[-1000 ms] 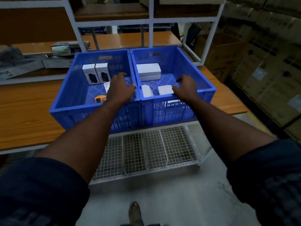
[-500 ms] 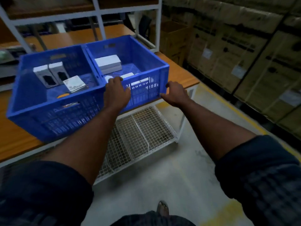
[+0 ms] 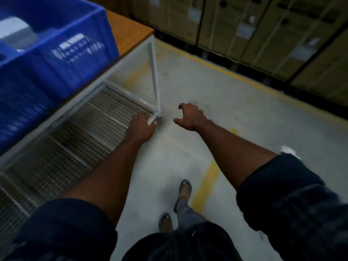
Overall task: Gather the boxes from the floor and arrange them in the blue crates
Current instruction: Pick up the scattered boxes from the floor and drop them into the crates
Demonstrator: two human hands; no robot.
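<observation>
A blue crate (image 3: 75, 53) stands on the wooden table at the upper left, blurred, with a white box (image 3: 17, 32) inside it. My left hand (image 3: 141, 127) hangs over the corner of the wire shelf below the table, fingers loosely bent, holding nothing. My right hand (image 3: 190, 116) is out over the bare floor with loosely curled fingers, also holding nothing. A small white object (image 3: 289, 150) lies on the floor at the right, partly hidden behind my right sleeve.
The wooden table (image 3: 130, 31) ends at a white metal leg (image 3: 154, 76), with a wire mesh shelf (image 3: 79, 129) beneath. Stacked cardboard cartons (image 3: 263, 34) line the far right. Yellow lines (image 3: 205, 185) cross the grey floor. My feet (image 3: 184, 189) are below.
Both hands have left the crate rim and dropped toward the floor. My view has swung right and down, away from the crates.
</observation>
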